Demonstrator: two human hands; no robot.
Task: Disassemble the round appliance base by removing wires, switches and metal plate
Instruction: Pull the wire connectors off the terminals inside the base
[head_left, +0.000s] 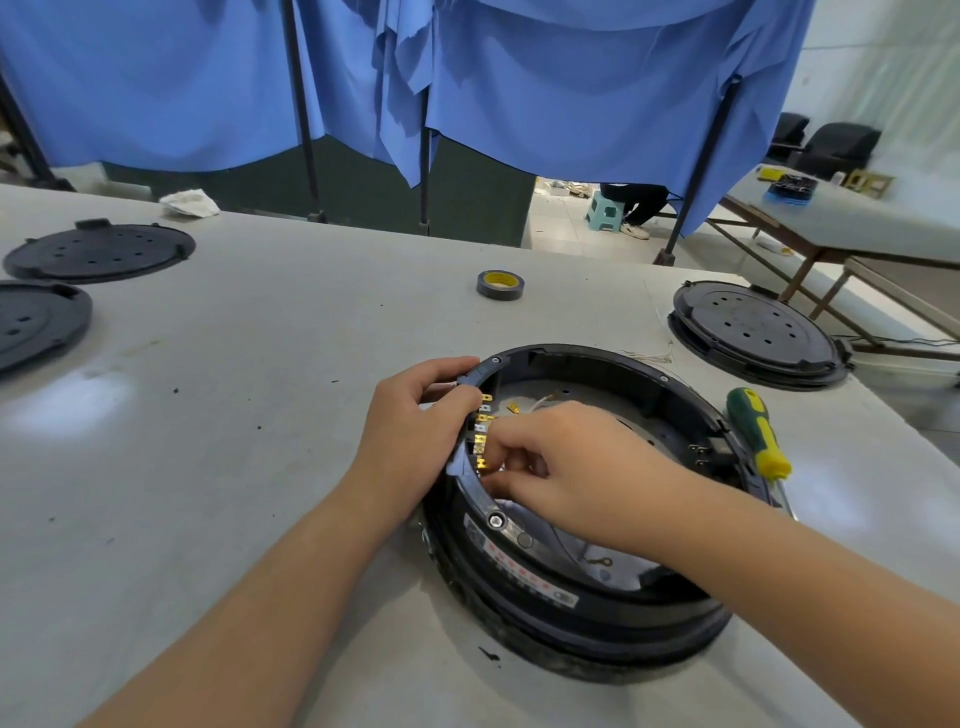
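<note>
Blue curtains back a grey worktable (260, 415) where the round appliance base (582, 587) sits; left hand (415, 431) grips its rim, right hand (566, 467) pinches brass terminals (483, 441) inside.

A grey table (291, 332), marked w/ dark specks, is seen carrying several things. The open round base (582, 618) is set near the front edge, w/ a green-yellow screwdriver (758, 434) laid just beside it at right. A tape roll (500, 284) is placed farther back. Two black discs (98, 252) (36, 322) are laid at left, another disc (756, 332) at right, a crumpled white rag (189, 203) at the far edge.
</note>
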